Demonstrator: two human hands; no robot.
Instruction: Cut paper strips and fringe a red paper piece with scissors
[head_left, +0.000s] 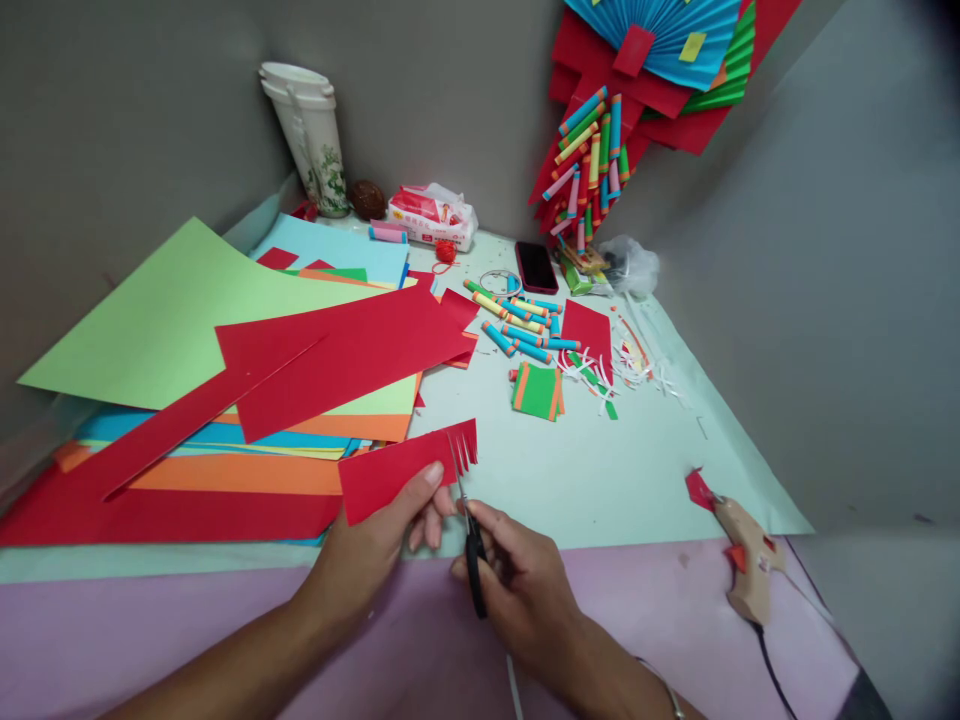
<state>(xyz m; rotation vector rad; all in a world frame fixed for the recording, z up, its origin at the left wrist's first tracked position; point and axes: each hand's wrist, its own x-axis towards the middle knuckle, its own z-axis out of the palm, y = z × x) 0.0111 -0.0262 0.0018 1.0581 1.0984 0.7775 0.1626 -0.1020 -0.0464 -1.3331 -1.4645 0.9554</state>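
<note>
My left hand (pixel 405 520) pinches a red paper strip (pixel 397 470) between thumb and fingers, just above the table's front edge. Narrow slits form a fringe along the strip's right end. My right hand (pixel 521 575) grips black-handled scissors (pixel 474 565), whose blades point up and lie at the paper beside the fringe. Behind the strip lies a small stack of green and orange paper pieces (pixel 537 390). Further back is a heap of rolled paper tubes (pixel 525 325) in blue, yellow and green with orange ends.
Large coloured sheets (pixel 135 320) are piled at the left. A glue gun (pixel 746 555) with a cord rests at the right edge. Paper shreds (pixel 637 360), a phone (pixel 536 267), a tissue pack (pixel 433 215) and a white cup (pixel 307 140) stand further back. A paper fan decoration (pixel 667 50) hangs above.
</note>
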